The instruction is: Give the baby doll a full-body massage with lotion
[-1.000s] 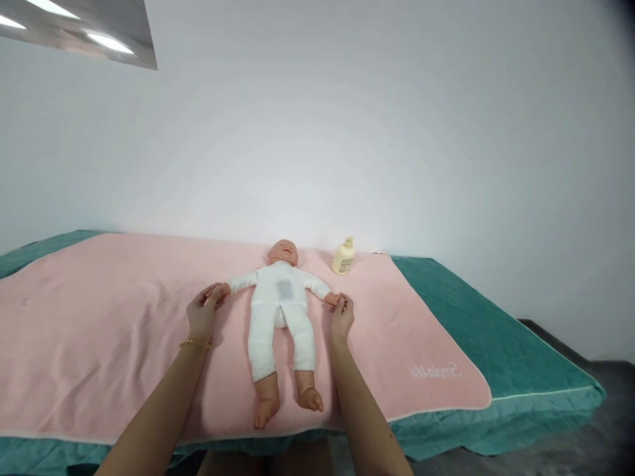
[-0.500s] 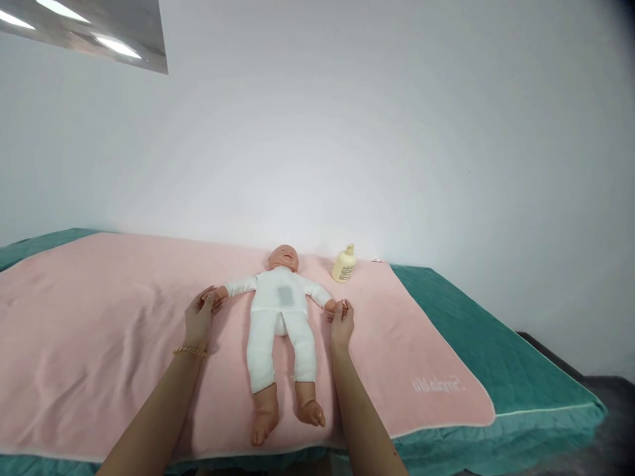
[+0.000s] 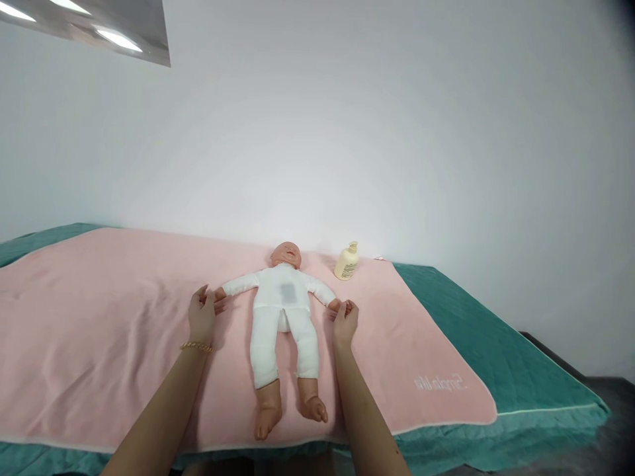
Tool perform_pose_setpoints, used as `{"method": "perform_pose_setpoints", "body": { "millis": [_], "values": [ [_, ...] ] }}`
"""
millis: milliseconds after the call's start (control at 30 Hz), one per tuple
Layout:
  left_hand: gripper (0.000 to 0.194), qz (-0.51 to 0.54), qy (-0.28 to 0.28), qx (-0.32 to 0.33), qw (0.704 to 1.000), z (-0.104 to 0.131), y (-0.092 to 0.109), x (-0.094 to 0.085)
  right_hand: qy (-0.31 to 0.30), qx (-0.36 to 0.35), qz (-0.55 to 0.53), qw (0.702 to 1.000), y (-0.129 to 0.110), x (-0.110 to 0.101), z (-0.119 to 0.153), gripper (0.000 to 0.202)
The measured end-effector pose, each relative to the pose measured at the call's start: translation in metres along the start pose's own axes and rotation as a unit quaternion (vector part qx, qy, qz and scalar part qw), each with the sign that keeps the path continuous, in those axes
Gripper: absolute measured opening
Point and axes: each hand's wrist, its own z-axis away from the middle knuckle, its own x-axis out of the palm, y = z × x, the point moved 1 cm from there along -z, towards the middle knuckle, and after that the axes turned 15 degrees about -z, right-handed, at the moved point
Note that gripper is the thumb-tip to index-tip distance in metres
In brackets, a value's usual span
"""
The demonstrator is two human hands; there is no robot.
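A baby doll [image 3: 282,291] in a white cloth suit lies on its back on a pink blanket [image 3: 149,297], its head toward the wall and its arms spread wide. With a chain bracelet at the wrist, my left hand [image 3: 202,314] is closed on the doll's hand at the left. On the other side my right hand [image 3: 346,322] pinches the doll's other hand between thumb and fingers. Both doll hands are partly hidden by my fingers. The doll's bare feet point toward me.
A cream pump bottle [image 3: 346,262] stands on the blanket to the right of the doll's head. Beneath the blanket is a green padded bed cover [image 3: 476,337]. A white wall [image 3: 347,132] rises behind, with a shiny panel [image 3: 114,30] at the upper left.
The view has shifted slightly, so everything sits a little further right. My hands stay at the doll's hands, and the doll's pose looks nearly the same.
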Motion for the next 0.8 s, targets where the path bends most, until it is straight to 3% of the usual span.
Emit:
{"method": "perform_pose_setpoints", "body": {
  "millis": [300, 500, 633, 800],
  "values": [
    [0.053, -0.062, 0.074, 0.024, 0.995, 0.013, 0.009, -0.008, 0.019, 0.090, -0.035, 0.995, -0.009, 0.001, -0.001, 0.057],
    [0.048, -0.091, 0.133, 0.136, 0.978, 0.058, 0.021, -0.034, 0.002, 0.110, -0.054, 0.992, -0.010, 0.002, -0.001, 0.047],
    [0.041, -0.150, 0.100, 0.158, 0.971, 0.115, 0.015, -0.051, 0.009, 0.116, -0.058, 0.992, -0.012, 0.004, -0.003, 0.040],
    [0.047, -0.241, -0.047, 0.125, 0.961, 0.177, -0.028, -0.075, 0.007, 0.109, -0.053, 0.993, -0.016, 0.005, -0.001, 0.034]
  ]
}}
